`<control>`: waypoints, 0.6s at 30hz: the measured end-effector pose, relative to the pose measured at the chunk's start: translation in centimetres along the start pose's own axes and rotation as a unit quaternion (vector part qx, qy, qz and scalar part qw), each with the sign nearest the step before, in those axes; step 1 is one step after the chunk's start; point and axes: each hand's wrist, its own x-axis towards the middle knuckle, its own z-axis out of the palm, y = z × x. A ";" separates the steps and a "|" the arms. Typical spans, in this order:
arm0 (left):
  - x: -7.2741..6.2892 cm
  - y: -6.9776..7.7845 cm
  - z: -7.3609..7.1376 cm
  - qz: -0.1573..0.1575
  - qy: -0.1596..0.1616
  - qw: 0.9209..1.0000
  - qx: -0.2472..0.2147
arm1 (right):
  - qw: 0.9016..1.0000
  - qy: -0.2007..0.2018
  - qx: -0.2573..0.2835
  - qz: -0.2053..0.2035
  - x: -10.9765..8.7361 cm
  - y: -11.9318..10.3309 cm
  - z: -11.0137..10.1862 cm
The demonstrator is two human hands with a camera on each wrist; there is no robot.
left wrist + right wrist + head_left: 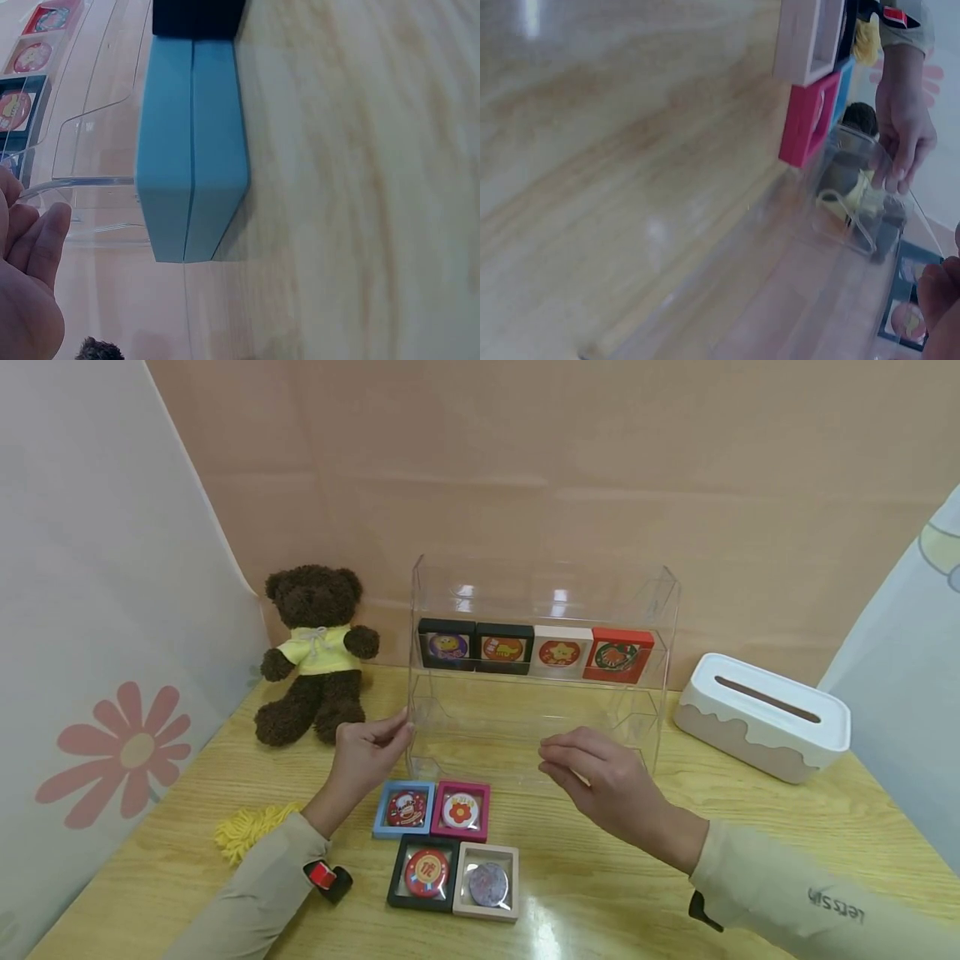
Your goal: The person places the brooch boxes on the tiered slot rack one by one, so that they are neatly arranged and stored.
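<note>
A clear plastic display rack (540, 578) stands on the table. My left hand (367, 758) pinches its left side edge; the left wrist view shows the fingers (46, 244) at that edge. My right hand (600, 777) hovers before the rack's lower right part, fingers loosely bent, holding nothing. On the upper tier sit framed round badges: two black frames (505, 648), a white one (560, 652) and a red one (619, 655). In front of the rack lie a blue frame (403, 810), a magenta frame (461, 811), a black frame (423, 872) and a beige frame (486, 881).
A brown teddy bear (315, 652) in a yellow top sits left of the rack. Yellow yarn (253, 828) lies beside my left forearm. At the right stands a white-topped tissue box (765, 714). A peach backdrop (540, 460) hangs behind the table.
</note>
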 end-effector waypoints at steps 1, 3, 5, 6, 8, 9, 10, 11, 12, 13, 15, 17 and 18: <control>0.0 0.0 0.0 -0.001 -0.001 1.000 -0.001 | 1.000 -0.010 0.004 0.003 -0.2 -0.2 0.3; 0.0 0.0 -0.1 -0.001 0.000 1.000 -0.001 | 1.000 -0.021 0.014 0.003 -0.6 -0.6 0.8; 0.0 0.0 -0.2 0.000 0.002 1.000 0.001 | 0.999 -0.033 0.023 0.006 -1.0 -1.0 1.4; 0.0 0.0 -0.2 0.002 0.003 1.000 0.002 | 0.999 -0.038 0.028 0.007 -1.2 -1.2 1.6; 0.1 0.1 -0.2 0.006 0.004 1.000 0.006 | 0.998 -0.050 0.038 0.012 -1.6 -1.7 2.1; 0.1 0.1 -0.2 0.007 0.004 1.000 0.006 | 0.997 -0.060 0.041 0.018 -1.8 -2.0 2.2; 0.1 0.1 -0.2 0.008 0.004 1.000 0.005 | 0.996 -0.072 0.045 0.027 -2.1 -2.2 2.4; 0.1 0.1 -0.2 0.009 0.003 1.000 0.004 | 0.994 -0.086 0.049 0.037 -2.4 -2.5 2.5; 0.1 0.1 -0.2 0.009 0.003 1.000 0.002 | 0.992 -0.102 0.053 0.050 -2.7 -2.7 2.6; 0.1 0.1 -0.2 0.008 0.002 1.000 0.000 | 0.989 -0.119 0.057 0.064 -3.0 -3.0 2.7; 0.2 0.1 -0.1 0.008 0.002 1.000 -0.003 | 0.981 -0.149 0.072 0.098 -3.7 -3.3 2.9; 0.2 0.1 -0.1 0.009 0.003 1.000 -0.003 | 0.972 -0.170 0.099 0.131 -4.3 -3.6 3.1; 0.2 0.1 0.0 0.010 0.003 1.000 -0.002 | 0.968 -0.173 0.113 0.142 -4.5 -3.6 3.2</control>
